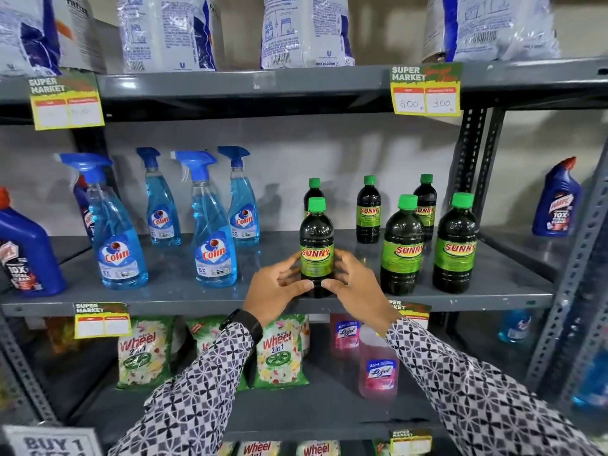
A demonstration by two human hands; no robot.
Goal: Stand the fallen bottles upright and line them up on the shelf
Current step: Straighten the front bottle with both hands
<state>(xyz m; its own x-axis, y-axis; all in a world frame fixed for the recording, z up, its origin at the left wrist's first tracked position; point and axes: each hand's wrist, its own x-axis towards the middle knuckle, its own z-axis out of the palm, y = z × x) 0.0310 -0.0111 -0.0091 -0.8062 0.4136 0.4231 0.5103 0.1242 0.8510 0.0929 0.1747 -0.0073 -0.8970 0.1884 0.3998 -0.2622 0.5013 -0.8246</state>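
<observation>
A dark Sunny bottle with a green cap stands upright near the front edge of the grey middle shelf. My left hand and my right hand clasp its lower part from both sides. Two more Sunny bottles stand upright to its right in the front row, one nearer and one further right. Behind them stand three others, the left one partly hidden by the held bottle, the middle one and the right one. No bottle on this shelf lies on its side.
Several blue Colin spray bottles stand on the left of the same shelf. Blue toilet-cleaner bottles stand at far left and on the neighbouring rack. Detergent bags fill the top shelf; Wheel packs and pink Lizol bottles stand below.
</observation>
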